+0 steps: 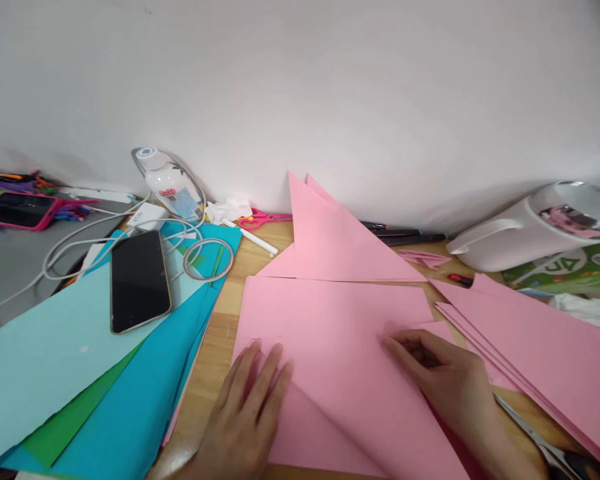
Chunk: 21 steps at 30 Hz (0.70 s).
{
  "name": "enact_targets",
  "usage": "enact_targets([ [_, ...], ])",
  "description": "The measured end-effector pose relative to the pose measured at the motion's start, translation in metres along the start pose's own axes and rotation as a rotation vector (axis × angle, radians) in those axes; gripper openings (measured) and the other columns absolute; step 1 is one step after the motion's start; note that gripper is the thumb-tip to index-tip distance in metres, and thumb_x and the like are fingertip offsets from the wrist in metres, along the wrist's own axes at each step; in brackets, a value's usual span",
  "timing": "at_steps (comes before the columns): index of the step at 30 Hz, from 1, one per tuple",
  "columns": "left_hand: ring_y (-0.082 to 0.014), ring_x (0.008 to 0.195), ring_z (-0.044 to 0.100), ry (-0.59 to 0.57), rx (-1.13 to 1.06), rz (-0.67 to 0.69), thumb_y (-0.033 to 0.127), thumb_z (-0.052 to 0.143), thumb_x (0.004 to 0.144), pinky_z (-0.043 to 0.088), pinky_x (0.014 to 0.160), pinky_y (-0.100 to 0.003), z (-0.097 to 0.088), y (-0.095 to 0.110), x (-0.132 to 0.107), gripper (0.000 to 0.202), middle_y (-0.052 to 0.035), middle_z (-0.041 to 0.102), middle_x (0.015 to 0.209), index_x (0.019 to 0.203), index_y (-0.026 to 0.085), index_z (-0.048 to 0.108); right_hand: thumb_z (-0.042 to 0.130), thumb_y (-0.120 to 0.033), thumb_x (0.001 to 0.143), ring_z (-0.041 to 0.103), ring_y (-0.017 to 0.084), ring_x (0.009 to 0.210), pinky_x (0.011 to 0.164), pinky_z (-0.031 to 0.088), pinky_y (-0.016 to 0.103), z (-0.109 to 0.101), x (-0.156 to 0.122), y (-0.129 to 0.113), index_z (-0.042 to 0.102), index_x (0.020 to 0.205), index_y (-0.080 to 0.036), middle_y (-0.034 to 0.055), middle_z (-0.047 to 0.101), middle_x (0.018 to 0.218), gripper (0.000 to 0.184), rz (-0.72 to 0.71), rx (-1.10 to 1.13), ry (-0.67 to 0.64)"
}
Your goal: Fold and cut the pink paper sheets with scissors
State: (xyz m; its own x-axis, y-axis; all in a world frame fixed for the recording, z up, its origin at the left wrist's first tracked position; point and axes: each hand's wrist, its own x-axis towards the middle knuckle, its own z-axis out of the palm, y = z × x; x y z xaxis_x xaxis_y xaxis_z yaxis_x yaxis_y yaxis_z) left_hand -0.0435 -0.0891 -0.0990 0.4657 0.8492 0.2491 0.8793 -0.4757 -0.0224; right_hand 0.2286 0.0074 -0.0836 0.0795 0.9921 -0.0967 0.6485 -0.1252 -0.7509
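Observation:
A pink sheet of paper [340,327] lies in front of me on other pink paper, its lower part lifted and bent over into a curve. My left hand [250,400] rests flat on its left side, with the fingers stretched out. At the right edge, my right hand [440,373] pinches the sheet between thumb and forefinger. Just behind stand pink paper triangles [335,233], their tips pointing up against the wall. More pink sheets [545,347], with slanted edges, are piled to the right. Scissors with dark handles [540,440] lie beside my right forearm, partly cut off by the frame.
To the left, a black phone [140,280] lies on blue and green paper [70,340] among white cables. A white bottle [173,187], pink scissors [260,218] and pens [405,237] are along the wall. A white jug [510,230] lies at the right.

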Motion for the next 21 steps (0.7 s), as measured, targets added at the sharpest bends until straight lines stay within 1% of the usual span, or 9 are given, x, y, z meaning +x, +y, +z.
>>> enact_targets([
  [4,-0.0397,0.134,0.026,-0.008,0.004,0.011,0.004,0.037,0.079,0.032,0.103,-0.05,-0.0017,-0.0003,0.0025,0.059,-0.0141,0.034,0.148,0.139,0.009,0.038,0.063,-0.045,0.073,0.053,0.012,0.05,0.046,0.043,0.018,0.0002,0.0002,-0.0004,0.066,0.065,-0.021,-0.0014,0.062,0.058,0.026,0.024,-0.005,0.01],
  [10,-0.036,0.135,0.027,-0.016,0.02,0.003,0.004,0.037,0.079,0.033,0.104,-0.048,-0.0028,-0.0007,0.003,0.062,-0.0121,0.035,0.148,0.14,0.011,0.036,0.064,-0.045,0.073,0.054,0.012,0.049,0.046,0.044,0.018,0.001,0.0006,0.0,0.067,0.065,-0.02,-0.0006,0.064,0.059,0.026,0.02,0.009,0.023],
  [12,-0.0371,0.135,0.027,-0.022,0.024,0.011,0.005,0.038,0.079,0.033,0.104,-0.048,-0.0025,-0.0009,0.0025,0.061,-0.0122,0.035,0.147,0.139,0.011,0.037,0.063,-0.045,0.074,0.055,0.012,0.049,0.046,0.044,0.018,0.001,0.0008,-0.0002,0.067,0.065,-0.02,0.0,0.064,0.058,0.027,0.002,0.009,0.031],
  [16,-0.0372,0.135,0.028,0.01,0.009,-0.006,0.002,0.037,0.079,0.032,0.104,-0.048,-0.0019,-0.0007,0.0017,0.06,-0.0129,0.033,0.149,0.139,0.011,0.038,0.064,-0.045,0.074,0.055,0.012,0.048,0.044,0.044,0.019,0.0008,0.0011,-0.0008,0.068,0.065,-0.02,0.0002,0.063,0.057,0.026,-0.017,-0.001,0.04],
  [21,-0.0394,0.134,0.027,-0.015,0.005,0.008,0.004,0.038,0.08,0.031,0.104,-0.049,-0.0012,-0.0008,0.0011,0.059,-0.013,0.036,0.147,0.138,0.01,0.039,0.064,-0.045,0.073,0.056,0.013,0.049,0.045,0.044,0.019,0.0015,0.0009,0.0015,0.068,0.065,-0.021,-0.0005,0.063,0.057,0.026,-0.023,0.007,0.047],
])
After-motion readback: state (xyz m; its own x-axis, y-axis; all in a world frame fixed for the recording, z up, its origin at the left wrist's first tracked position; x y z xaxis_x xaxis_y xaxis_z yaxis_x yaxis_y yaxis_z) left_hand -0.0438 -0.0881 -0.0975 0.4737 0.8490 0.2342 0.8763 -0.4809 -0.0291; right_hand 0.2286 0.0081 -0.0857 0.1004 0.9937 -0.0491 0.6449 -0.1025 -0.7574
